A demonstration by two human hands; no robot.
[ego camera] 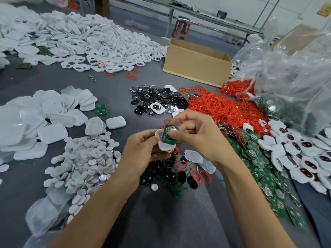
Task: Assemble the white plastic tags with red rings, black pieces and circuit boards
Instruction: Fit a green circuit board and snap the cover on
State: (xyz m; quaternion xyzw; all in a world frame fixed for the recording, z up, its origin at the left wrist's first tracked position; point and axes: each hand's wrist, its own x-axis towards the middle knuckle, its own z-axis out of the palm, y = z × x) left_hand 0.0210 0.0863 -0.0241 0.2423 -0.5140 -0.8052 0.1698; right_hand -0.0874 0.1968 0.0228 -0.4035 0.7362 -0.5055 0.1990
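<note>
My left hand (pixel 143 149) holds a white plastic tag shell (pixel 163 145) at the table's middle. My right hand (pixel 197 135) pinches a green circuit board (pixel 168 136) with a round silver battery and rests it on that shell. A red ring (pixel 176 151) peeks out just under the shell. Loose red rings (pixel 223 108) form a big heap at the right. Black pieces (pixel 155 99) lie in a pile beyond my hands, with more black pieces (pixel 161 174) below them. Green circuit boards (pixel 265 167) spread along the right side.
White open tag frames (pixel 100 45) cover the far left. White covers (pixel 44 119) and round white discs (pixel 84 161) lie at the left. A cardboard box (pixel 195 63) stands behind the rings. A clear plastic bag (pixel 290 83) sits at the right, above finished tags (pixel 302 154).
</note>
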